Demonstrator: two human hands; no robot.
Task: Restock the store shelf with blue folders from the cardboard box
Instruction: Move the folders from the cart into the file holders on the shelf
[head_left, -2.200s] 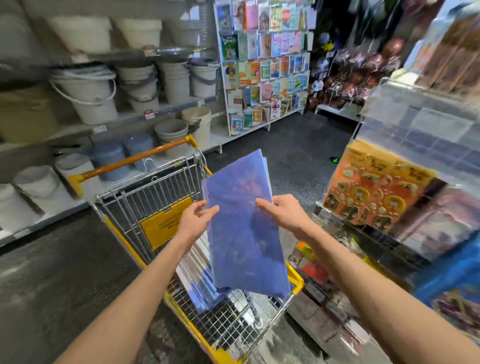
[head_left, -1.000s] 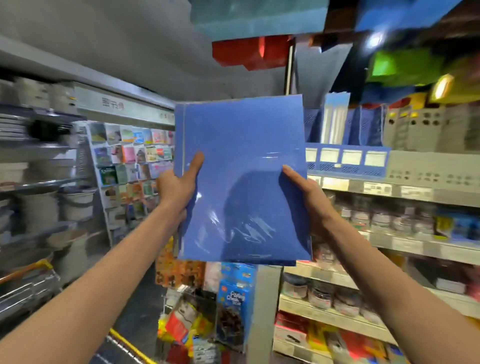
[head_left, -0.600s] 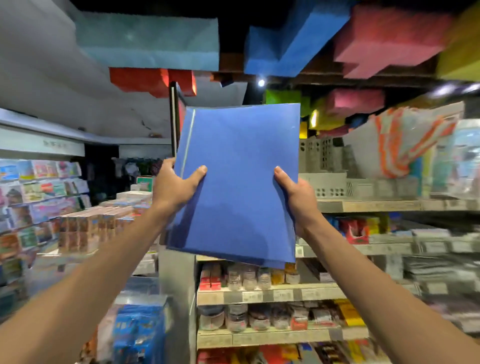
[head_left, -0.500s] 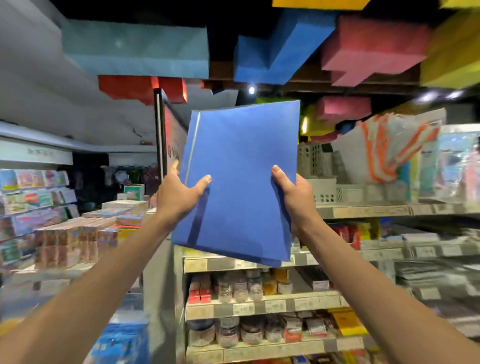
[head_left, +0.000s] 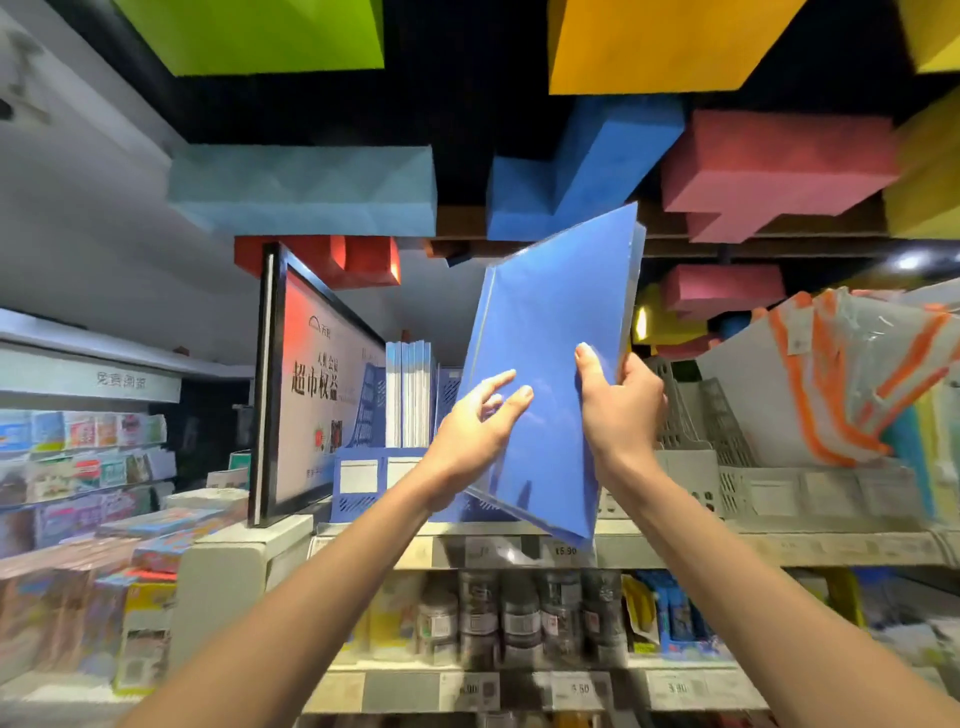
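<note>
A stack of blue folders (head_left: 550, 332) in clear wrap is held up tilted in front of the top shelf (head_left: 779, 548). My right hand (head_left: 618, 410) grips its right edge, thumb across the front. My left hand (head_left: 478, 431) lies against its left face with fingers stretched out, nearly straight. The stack's lower corner hangs over the shelf edge. To its left, blue file racks (head_left: 363, 473) hold more upright folders (head_left: 410, 395). No cardboard box is in view.
A framed sign (head_left: 311, 384) stands at the shelf's left end. Grey mesh racks (head_left: 727, 467) with orange-striped packs (head_left: 841, 384) fill the right side. Jars (head_left: 498, 618) line the shelf below. Coloured foam blocks (head_left: 779, 171) hang overhead.
The view tipped up and closer to the top shelf. The folders moved right and tilted further toward the racks. My left hand loosened from gripping the edge to lying flat.
</note>
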